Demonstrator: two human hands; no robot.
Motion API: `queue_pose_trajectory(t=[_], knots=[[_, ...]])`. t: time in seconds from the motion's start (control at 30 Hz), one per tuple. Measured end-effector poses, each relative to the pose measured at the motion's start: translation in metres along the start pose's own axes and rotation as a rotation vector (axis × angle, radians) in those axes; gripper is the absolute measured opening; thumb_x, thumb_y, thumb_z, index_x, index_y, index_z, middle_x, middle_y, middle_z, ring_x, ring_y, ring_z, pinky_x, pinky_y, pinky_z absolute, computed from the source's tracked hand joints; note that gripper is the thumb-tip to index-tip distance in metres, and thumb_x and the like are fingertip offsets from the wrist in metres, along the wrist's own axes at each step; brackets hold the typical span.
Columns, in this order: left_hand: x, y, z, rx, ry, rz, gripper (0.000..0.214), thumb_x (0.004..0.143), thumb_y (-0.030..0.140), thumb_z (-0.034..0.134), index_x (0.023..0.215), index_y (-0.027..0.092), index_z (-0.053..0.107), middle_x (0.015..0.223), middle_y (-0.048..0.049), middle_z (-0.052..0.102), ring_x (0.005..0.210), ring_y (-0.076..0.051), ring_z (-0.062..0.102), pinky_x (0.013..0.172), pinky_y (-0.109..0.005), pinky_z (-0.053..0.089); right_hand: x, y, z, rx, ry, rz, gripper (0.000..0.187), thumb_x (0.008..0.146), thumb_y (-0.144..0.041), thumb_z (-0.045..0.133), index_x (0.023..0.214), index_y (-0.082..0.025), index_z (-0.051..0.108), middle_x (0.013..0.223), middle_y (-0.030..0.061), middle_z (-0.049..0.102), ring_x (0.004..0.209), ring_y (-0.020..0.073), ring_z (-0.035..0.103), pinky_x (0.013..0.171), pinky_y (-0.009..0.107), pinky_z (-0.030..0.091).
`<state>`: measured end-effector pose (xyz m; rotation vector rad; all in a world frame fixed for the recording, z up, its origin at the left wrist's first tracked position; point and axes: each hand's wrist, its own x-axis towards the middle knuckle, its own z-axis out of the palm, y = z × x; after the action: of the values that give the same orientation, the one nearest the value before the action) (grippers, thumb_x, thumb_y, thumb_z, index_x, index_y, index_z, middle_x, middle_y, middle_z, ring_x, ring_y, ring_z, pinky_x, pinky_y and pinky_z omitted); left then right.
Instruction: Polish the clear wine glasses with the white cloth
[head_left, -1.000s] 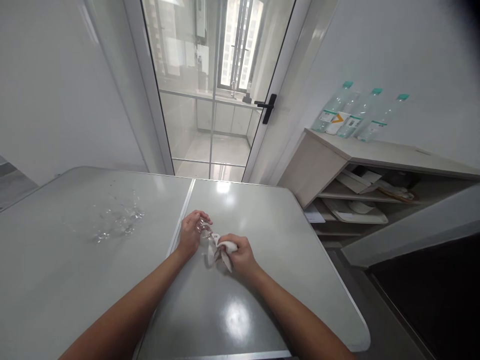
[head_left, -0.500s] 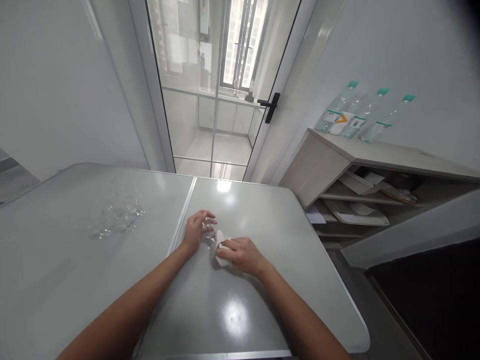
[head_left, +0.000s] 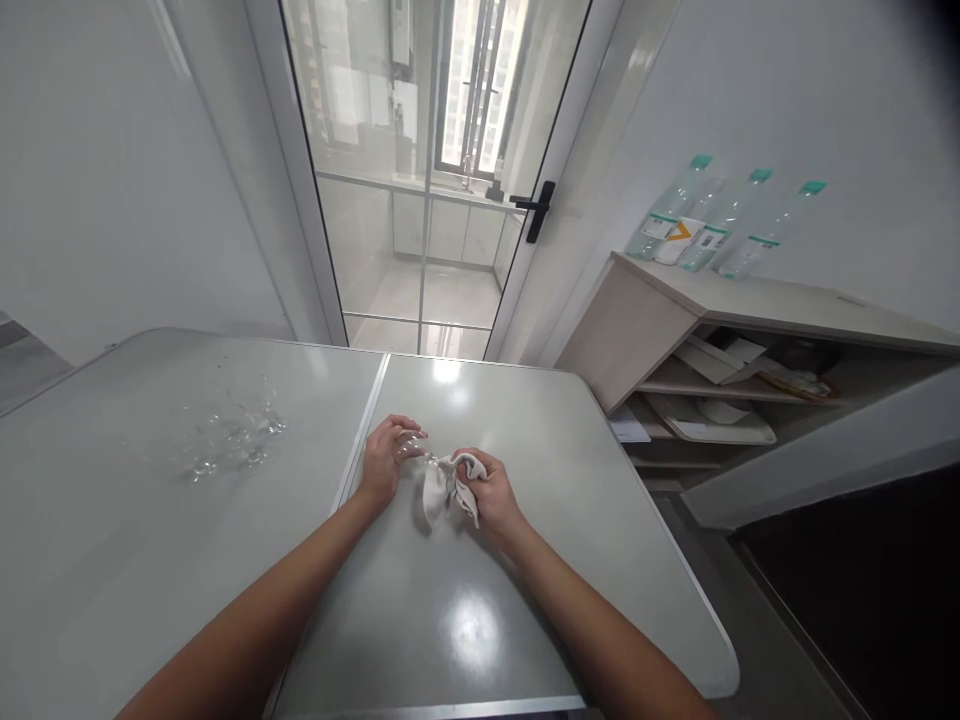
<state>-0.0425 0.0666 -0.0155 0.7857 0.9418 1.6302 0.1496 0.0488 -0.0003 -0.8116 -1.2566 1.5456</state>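
My left hand point(head_left: 381, 462), fingers curled, grips a clear, rounded glass-like piece point(head_left: 409, 444); its exact kind is hard to make out. A white cloth point(head_left: 436, 492) is bunched in my right hand point(head_left: 495, 494), its loose folds hanging toward the table. The cloth meets the narrow right end of the clear piece, just above the table's right half. Off to the left, a loose cluster of small transparent pieces point(head_left: 238, 442) lies on the grey-white table point(head_left: 187, 580).
A metal seam point(head_left: 369, 408) divides the table. Behind it stands a glass door with a black handle point(head_left: 535, 208). To the right, several clear bottles with green caps point(head_left: 706, 240) stand on a wooden cabinet point(head_left: 637, 320) whose shelves hold papers and trays.
The cloth has opened out from a compact wad into loose folds as my right hand turned and rose slightly. My left hand keeps the clear piece, shifted slightly left.
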Motion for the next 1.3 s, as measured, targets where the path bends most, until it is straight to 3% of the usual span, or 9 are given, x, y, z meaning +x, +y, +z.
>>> queue_pose_trajectory(t=[0.1, 0.2, 0.33, 0.5, 0.63, 0.8, 0.93, 1.13, 1.3], knots=[[-0.001, -0.001, 0.001, 0.065, -0.036, -0.050, 0.025, 0.085, 0.043, 0.067, 0.089, 0.019, 0.066, 0.096, -0.0063, 0.069, 0.085, -0.022, 0.069, 0.064, -0.031, 0.059, -0.006, -0.005, -0.012, -0.530, -0.240, -0.335, 0.011, 0.083, -0.021, 0.066, 0.089, -0.021, 0.076, 0.077, 0.0016, 0.066, 0.067, 0.0136, 0.055, 0.065, 0.026, 0.042], [-0.002, 0.000, 0.002, 0.116, -0.031, -0.016, 0.027, 0.085, 0.044, 0.068, 0.081, 0.018, 0.067, 0.085, -0.0056, 0.066, 0.077, -0.019, 0.065, 0.054, -0.025, 0.053, -0.012, -0.004, -0.009, -0.761, -0.426, -0.437, 0.020, 0.080, -0.017, 0.063, 0.093, -0.023, 0.077, 0.078, 0.0018, 0.068, 0.065, 0.0137, 0.053, 0.065, 0.027, 0.040], [-0.002, 0.003, 0.000, 0.012, 0.034, 0.050, 0.023, 0.086, 0.041, 0.067, 0.081, 0.018, 0.065, 0.086, -0.0043, 0.063, 0.075, -0.017, 0.062, 0.053, -0.026, 0.054, -0.013, 0.003, 0.011, -0.215, -0.146, -0.109, 0.015, 0.087, -0.035, 0.070, 0.088, -0.020, 0.072, 0.075, 0.0019, 0.065, 0.062, 0.0140, 0.054, 0.059, 0.025, 0.043], [-0.001, 0.002, 0.000, 0.014, 0.022, 0.081, 0.019, 0.085, 0.039, 0.066, 0.085, 0.020, 0.064, 0.092, -0.0039, 0.064, 0.085, -0.019, 0.065, 0.065, -0.030, 0.060, 0.001, 0.004, 0.013, 0.355, 0.002, 0.303, 0.039, 0.078, -0.055, 0.081, 0.085, -0.022, 0.062, 0.053, -0.0095, 0.041, 0.040, 0.0069, 0.024, 0.039, 0.021, 0.025], [0.000, 0.000, 0.002, 0.008, -0.023, -0.011, 0.023, 0.085, 0.042, 0.066, 0.086, 0.019, 0.065, 0.093, -0.0048, 0.066, 0.084, -0.020, 0.068, 0.061, -0.029, 0.058, 0.001, -0.001, -0.003, 0.068, 0.032, 0.068, 0.025, 0.082, -0.042, 0.078, 0.089, -0.021, 0.069, 0.068, -0.0024, 0.059, 0.053, 0.0108, 0.045, 0.049, 0.023, 0.036], [-0.002, 0.000, 0.003, 0.107, -0.058, -0.044, 0.029, 0.086, 0.045, 0.067, 0.081, 0.017, 0.069, 0.086, -0.0057, 0.067, 0.077, -0.018, 0.064, 0.052, -0.024, 0.052, -0.010, -0.009, -0.013, -0.601, -0.306, -0.340, 0.020, 0.079, -0.016, 0.066, 0.094, -0.023, 0.078, 0.084, 0.0028, 0.071, 0.072, 0.0160, 0.059, 0.069, 0.027, 0.043], [-0.004, 0.001, 0.003, 0.073, 0.018, 0.040, 0.027, 0.086, 0.043, 0.068, 0.078, 0.017, 0.068, 0.084, -0.0048, 0.065, 0.074, -0.017, 0.063, 0.050, -0.023, 0.050, -0.012, -0.005, 0.003, -0.300, -0.130, -0.158, 0.009, 0.085, -0.029, 0.069, 0.086, -0.021, 0.072, 0.075, 0.0010, 0.066, 0.065, 0.0143, 0.055, 0.061, 0.026, 0.042], [-0.005, 0.002, 0.005, 0.062, 0.046, 0.113, 0.020, 0.086, 0.039, 0.067, 0.083, 0.019, 0.066, 0.090, -0.0044, 0.064, 0.084, -0.018, 0.063, 0.056, -0.025, 0.056, -0.002, 0.001, 0.016, 0.351, 0.066, 0.368, 0.044, 0.079, -0.060, 0.080, 0.083, -0.023, 0.056, 0.052, -0.0099, 0.040, 0.040, 0.0069, 0.023, 0.038, 0.021, 0.022], [-0.005, 0.002, 0.005, 0.035, -0.023, 0.049, 0.020, 0.089, 0.039, 0.065, 0.087, 0.019, 0.066, 0.094, -0.0053, 0.064, 0.088, -0.020, 0.064, 0.058, -0.026, 0.058, -0.003, -0.004, 0.004, 0.101, 0.060, 0.114, 0.032, 0.084, -0.050, 0.075, 0.087, -0.020, 0.065, 0.061, -0.0038, 0.054, 0.048, 0.0098, 0.042, 0.046, 0.022, 0.035]])
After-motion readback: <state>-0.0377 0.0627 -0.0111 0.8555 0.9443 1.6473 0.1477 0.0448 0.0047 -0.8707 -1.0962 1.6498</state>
